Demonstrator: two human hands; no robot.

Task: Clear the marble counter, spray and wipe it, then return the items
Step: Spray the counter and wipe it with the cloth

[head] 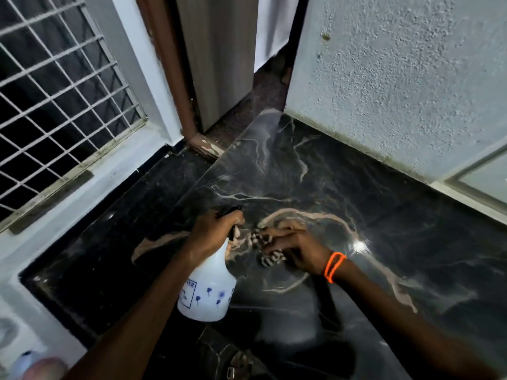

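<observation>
Over the black marble counter (370, 165), left hand (212, 231) grips the neck and trigger head of a white spray bottle (208, 289), bottle tilted, base toward the camera, black nozzle poking out past the knuckles. Just right of it, right hand (296, 249) presses down on a striped dark-and-white cloth (270, 259), fingers curled over it; cloth lies on the marble. Orange band (334, 267) on right wrist. Counter around both hands looks bare and glossy.
</observation>
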